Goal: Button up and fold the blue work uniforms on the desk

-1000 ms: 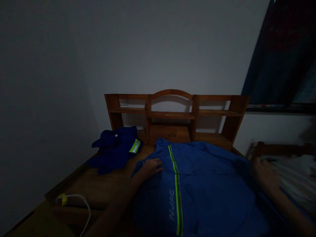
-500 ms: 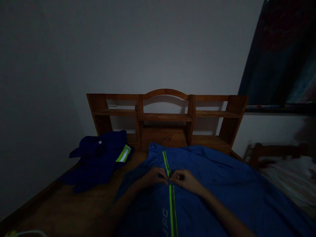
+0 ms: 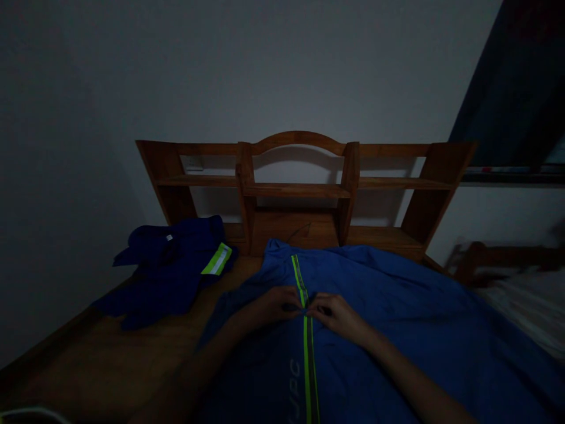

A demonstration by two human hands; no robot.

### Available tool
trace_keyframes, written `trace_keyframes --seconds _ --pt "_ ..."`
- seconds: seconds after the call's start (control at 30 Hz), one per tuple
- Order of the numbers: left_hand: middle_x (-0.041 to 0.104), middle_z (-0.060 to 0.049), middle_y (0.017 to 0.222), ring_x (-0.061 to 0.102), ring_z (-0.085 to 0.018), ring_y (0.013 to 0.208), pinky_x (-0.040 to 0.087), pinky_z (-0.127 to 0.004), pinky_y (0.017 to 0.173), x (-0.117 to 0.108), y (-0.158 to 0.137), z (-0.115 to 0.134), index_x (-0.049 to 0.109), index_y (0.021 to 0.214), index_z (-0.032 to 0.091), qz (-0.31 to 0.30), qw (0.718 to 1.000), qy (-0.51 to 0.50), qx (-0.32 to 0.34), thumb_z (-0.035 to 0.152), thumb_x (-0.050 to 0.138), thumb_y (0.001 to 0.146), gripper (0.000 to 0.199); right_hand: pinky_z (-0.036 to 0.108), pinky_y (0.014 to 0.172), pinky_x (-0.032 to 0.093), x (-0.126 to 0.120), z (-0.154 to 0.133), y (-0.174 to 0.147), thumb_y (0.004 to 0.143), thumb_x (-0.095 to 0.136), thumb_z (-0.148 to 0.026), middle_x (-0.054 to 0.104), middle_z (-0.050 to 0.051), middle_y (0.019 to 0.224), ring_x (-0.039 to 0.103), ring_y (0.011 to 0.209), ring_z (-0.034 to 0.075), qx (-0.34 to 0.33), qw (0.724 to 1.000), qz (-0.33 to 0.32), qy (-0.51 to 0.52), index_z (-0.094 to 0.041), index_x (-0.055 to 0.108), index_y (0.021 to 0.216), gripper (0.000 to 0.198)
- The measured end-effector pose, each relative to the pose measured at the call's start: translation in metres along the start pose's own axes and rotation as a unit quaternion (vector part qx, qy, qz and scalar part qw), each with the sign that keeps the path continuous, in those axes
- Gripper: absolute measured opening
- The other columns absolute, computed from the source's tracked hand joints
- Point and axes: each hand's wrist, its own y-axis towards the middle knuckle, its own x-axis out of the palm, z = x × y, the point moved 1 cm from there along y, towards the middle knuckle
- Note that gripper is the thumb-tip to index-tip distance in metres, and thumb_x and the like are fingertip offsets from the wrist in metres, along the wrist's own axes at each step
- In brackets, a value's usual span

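Note:
A blue jacket [image 3: 375, 306] lies spread out before me, with a strip edged in bright green [image 3: 308, 365] running down its front. Pale lettering shows left of the strip. My left hand [image 3: 282, 303] pinches the cloth at the strip from the left. From the other side my right hand [image 3: 333, 312] pinches the same spot, its fingertips almost meeting the left ones. Between the hands the strip is bunched and partly covered. Dim light hides the exact piece under the fingertips.
Dark blue clothing [image 3: 172, 271] with a green and silver reflective band lies crumpled at left on the wooden surface [image 3: 110, 359]. Behind stands a wooden shelf unit [image 3: 295, 189] against the wall. A pale cable [image 3: 35, 410] shows at bottom left, and whitish cloth [image 3: 525, 294] at right.
The view has tipped down and come closer, so the shelf appears higher and larger. Both hands remain pinched at the jacket's strip, their fingertips shifted slightly.

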Motion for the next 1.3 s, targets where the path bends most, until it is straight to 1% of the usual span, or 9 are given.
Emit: trace_keyframes --seconds 0.1,0.27,0.4,0.53,0.7,0.87,0.97,1.13,1.3 --pt "0.057 -0.002 0.091 0.054 -0.011 0.082 0.040 -0.020 0.071 0.0015 0.0003 0.0029 0.066 0.091 0.018 -0.009 0.999 0.031 -0.001 0.018 0.057 0.082 0.012 0.020 0.059 0.037 0.0002 -0.0001 -0.0007 0.087 0.054 -0.032 0.058 -0.001 0.077 0.053 0.065 0.010 -0.001 1.000 0.003 -0.012 -0.022 0.067 0.086 0.016" --pt "0.057 -0.003 0.096 0.055 -0.013 0.088 0.041 -0.021 0.076 -0.0014 -0.0017 0.0046 0.065 0.092 0.019 -0.018 0.999 0.038 -0.003 0.019 0.058 0.081 0.013 0.019 0.057 0.036 0.0005 -0.0011 -0.0016 0.085 0.056 -0.032 0.057 -0.001 0.074 0.051 0.063 0.009 0.000 1.000 0.012 -0.011 -0.020 0.066 0.084 0.016" --pt "0.059 -0.001 0.092 0.056 -0.012 0.083 0.040 -0.021 0.074 -0.0015 -0.0040 0.0003 0.066 0.090 0.019 -0.016 0.998 0.055 -0.020 0.023 0.059 0.082 0.012 0.020 0.057 0.036 0.0013 -0.0015 -0.0011 0.085 0.056 -0.034 0.058 -0.001 0.074 0.052 0.063 0.009 0.005 1.000 0.015 -0.013 -0.020 0.066 0.084 0.017" --pt "0.060 -0.002 0.090 0.056 -0.011 0.081 0.040 -0.020 0.072 0.0018 -0.0040 -0.0029 0.066 0.090 0.018 0.010 0.999 0.041 -0.017 0.022 0.058 0.082 0.012 0.020 0.059 0.037 0.0007 -0.0006 -0.0011 0.086 0.054 -0.034 0.058 -0.001 0.074 0.052 0.063 0.010 0.004 1.000 0.013 -0.007 -0.019 0.066 0.084 0.019" --pt "0.059 -0.003 0.093 0.055 -0.012 0.083 0.040 -0.021 0.073 0.0068 -0.0027 -0.0047 0.066 0.097 0.019 0.027 0.999 0.044 -0.013 0.018 0.057 0.081 0.019 0.020 0.058 0.038 0.0005 0.0008 -0.0014 0.085 0.055 -0.034 0.058 -0.001 0.073 0.052 0.062 0.009 0.003 1.000 0.017 -0.003 -0.019 0.065 0.083 0.018" --pt "0.058 -0.002 0.092 0.054 -0.012 0.084 0.040 -0.021 0.073 0.0058 -0.0020 -0.0016 0.066 0.096 0.020 0.016 0.998 0.058 -0.015 0.014 0.057 0.079 0.020 0.020 0.058 0.038 0.0014 0.0025 -0.0007 0.081 0.058 -0.029 0.059 -0.001 0.073 0.052 0.062 0.010 -0.003 1.000 0.018 -0.003 -0.019 0.065 0.083 0.012" --pt "0.058 -0.001 0.092 0.054 -0.012 0.084 0.039 -0.020 0.072 0.0028 -0.0024 0.0003 0.066 0.095 0.020 0.005 0.998 0.058 -0.018 0.014 0.057 0.079 0.019 0.020 0.058 0.039 0.0022 0.0048 -0.0006 0.079 0.059 -0.027 0.060 -0.001 0.074 0.053 0.063 0.010 -0.007 1.000 0.015 -0.001 -0.019 0.066 0.084 0.012" --pt "0.059 -0.001 0.090 0.055 -0.011 0.082 0.038 -0.019 0.072 0.0007 -0.0033 -0.0032 0.067 0.092 0.020 -0.003 0.999 0.039 -0.009 0.022 0.056 0.084 0.014 0.019 0.057 0.037 0.0033 0.0078 -0.0001 0.081 0.057 -0.027 0.058 -0.001 0.072 0.052 0.062 0.009 -0.015 1.000 0.010 -0.003 -0.018 0.066 0.083 0.013" --pt "0.061 -0.002 0.091 0.056 -0.012 0.083 0.039 -0.020 0.073 0.0009 -0.0033 -0.0035 0.067 0.090 0.018 0.004 0.999 0.033 -0.013 0.029 0.057 0.084 0.016 0.019 0.057 0.036 0.0022 0.0064 -0.0001 0.082 0.056 -0.029 0.057 -0.001 0.070 0.051 0.061 0.009 -0.013 1.000 0.019 -0.014 -0.017 0.065 0.081 0.015"
